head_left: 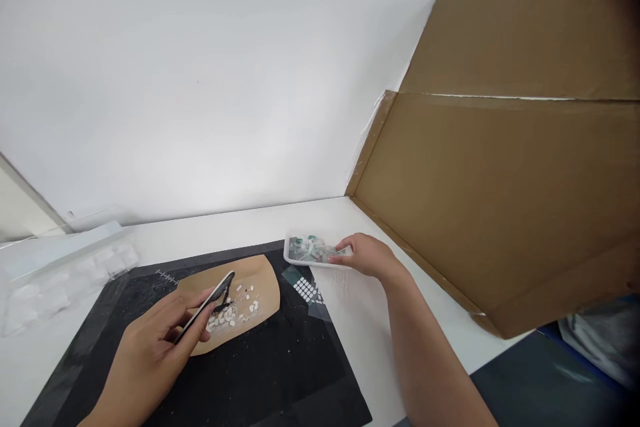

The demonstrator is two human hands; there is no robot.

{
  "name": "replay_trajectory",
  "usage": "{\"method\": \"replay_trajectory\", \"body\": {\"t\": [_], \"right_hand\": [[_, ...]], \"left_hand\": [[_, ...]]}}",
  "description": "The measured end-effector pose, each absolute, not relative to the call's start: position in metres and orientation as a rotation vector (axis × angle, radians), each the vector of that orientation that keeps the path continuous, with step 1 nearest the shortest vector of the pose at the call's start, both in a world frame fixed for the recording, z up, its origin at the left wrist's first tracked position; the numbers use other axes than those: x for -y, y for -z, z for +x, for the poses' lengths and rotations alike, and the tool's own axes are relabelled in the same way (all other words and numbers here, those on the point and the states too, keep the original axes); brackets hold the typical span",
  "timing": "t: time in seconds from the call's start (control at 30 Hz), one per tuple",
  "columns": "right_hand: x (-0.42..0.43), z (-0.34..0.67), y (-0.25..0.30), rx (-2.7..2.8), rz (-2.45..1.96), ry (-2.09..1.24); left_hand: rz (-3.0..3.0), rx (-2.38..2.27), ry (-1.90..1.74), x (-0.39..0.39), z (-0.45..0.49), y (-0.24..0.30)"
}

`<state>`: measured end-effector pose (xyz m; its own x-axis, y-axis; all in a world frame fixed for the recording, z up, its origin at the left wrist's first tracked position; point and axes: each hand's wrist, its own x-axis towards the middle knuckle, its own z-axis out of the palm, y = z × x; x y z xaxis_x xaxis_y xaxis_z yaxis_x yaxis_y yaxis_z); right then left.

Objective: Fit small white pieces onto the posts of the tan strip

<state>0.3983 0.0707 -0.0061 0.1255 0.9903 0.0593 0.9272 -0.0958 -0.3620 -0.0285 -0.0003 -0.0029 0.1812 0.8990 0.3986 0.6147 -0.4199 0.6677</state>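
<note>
At the far left of the white worktop [210,225] sits a clear, moulded plastic tray with a row of raised compartments [65,290], a pale flat panel [65,250] just behind it. To its right lies a large black rectangular mat [260,373]; near its far left part is a small pale ladder-like strip of marks [167,277], too fine for you to read.

Your left hand [155,340] is clamped on a slim black tool with a pale edge [205,305], holding it tilted, its far end over the shallow tan paper tray [257,269] on the mat. Small white chip-like pieces [227,317] are scattered in that tray, with some thin black bits among them.

At the mat's right edge lies a dark sheet bearing rows of white rounded spots [305,289]. Just beyond it is a shallow white plastic tray [287,250] of crumpled clear and greenish plastic pieces [307,247]. Your right hand [365,255] reaches over this tray's right end, thumb and forefinger at the pieces; you cannot tell whether they grip one.

Farther right stands a large folded brown cardboard sheet [500,193].
</note>
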Motion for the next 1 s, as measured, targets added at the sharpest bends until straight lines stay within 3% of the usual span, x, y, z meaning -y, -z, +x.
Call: {"method": "replay_trajectory", "body": {"t": [1.0], "right_hand": [[-0.081,0.378,0.000,1.798,-1.689,-0.365]], "left_hand": [[2.147,-1.444,-1.136,-0.003,-0.033,0.006]]}}
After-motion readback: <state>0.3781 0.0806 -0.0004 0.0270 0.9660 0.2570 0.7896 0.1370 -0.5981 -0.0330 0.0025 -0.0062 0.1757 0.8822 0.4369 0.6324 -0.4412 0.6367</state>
